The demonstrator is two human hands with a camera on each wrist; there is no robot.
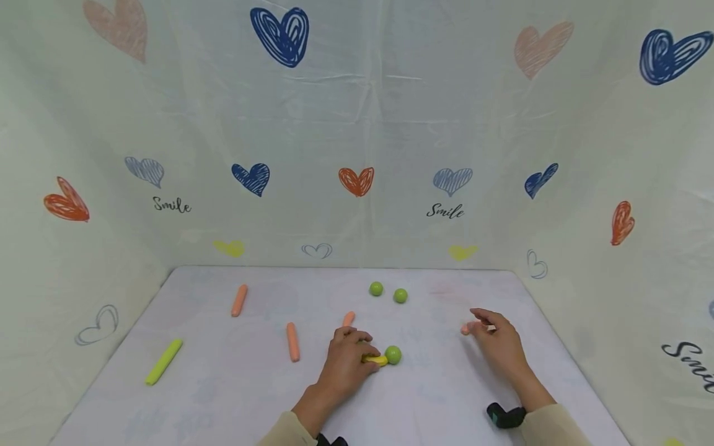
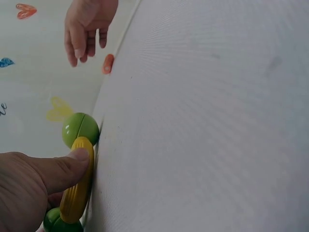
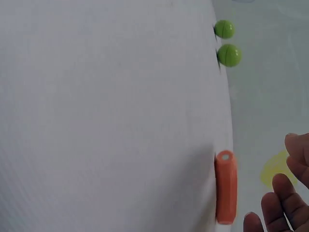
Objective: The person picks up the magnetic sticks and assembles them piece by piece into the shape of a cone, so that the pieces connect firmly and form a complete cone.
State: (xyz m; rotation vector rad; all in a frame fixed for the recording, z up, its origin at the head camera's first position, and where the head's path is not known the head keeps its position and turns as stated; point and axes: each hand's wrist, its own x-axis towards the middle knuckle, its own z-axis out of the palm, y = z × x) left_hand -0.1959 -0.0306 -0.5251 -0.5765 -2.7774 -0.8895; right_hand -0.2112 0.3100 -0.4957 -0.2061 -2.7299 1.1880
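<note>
My left hand (image 1: 347, 364) pinches a yellow, ribbed, slightly curved piece (image 2: 77, 186), its thumb laid along the side. At the far end of that piece sits a green ball (image 2: 79, 129) with a seam line, and a second green ball (image 2: 62, 221) is at its near end, partly hidden by the hand. To the right, my right hand (image 1: 499, 347) hangs over the table with loosely bent fingers and nothing in them. Below its fingertips lies an orange stick (image 3: 226, 193) with a hole in its end, mostly covered by the hand in the head view.
Two green balls (image 1: 376, 288) lie toward the back of the white table (image 1: 435, 396). Orange sticks (image 1: 292, 342) are spread over the middle and left, one just beyond my left hand. A yellow-green stick (image 1: 164, 362) lies far left. Heart-printed cloth (image 1: 390, 217) hangs behind and at the sides.
</note>
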